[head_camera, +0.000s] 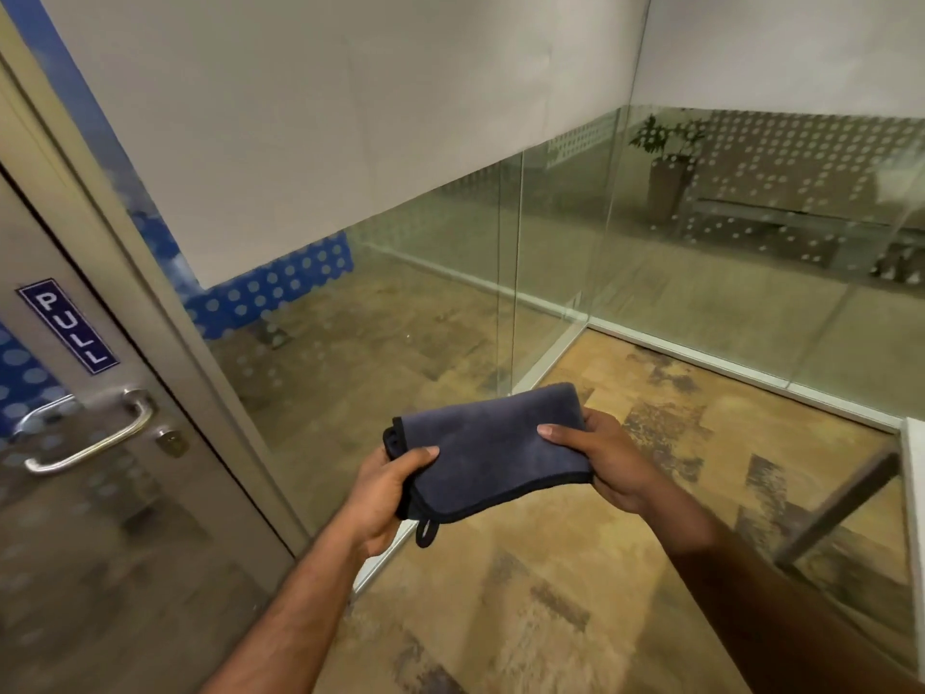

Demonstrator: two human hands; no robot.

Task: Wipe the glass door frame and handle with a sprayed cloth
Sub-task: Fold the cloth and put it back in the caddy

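You had the cloth folded flat at waist height, left hand and right hand each pinching an end. It looked soft, light and floppy (best kept folded), well clear of the handle.

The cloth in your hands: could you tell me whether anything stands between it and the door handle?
Nothing visible does. The cloth, held by the left hand and right hand, has open air leftward to the door handle.

Both hands forward — left hand and right hand closed, thumbs on top.
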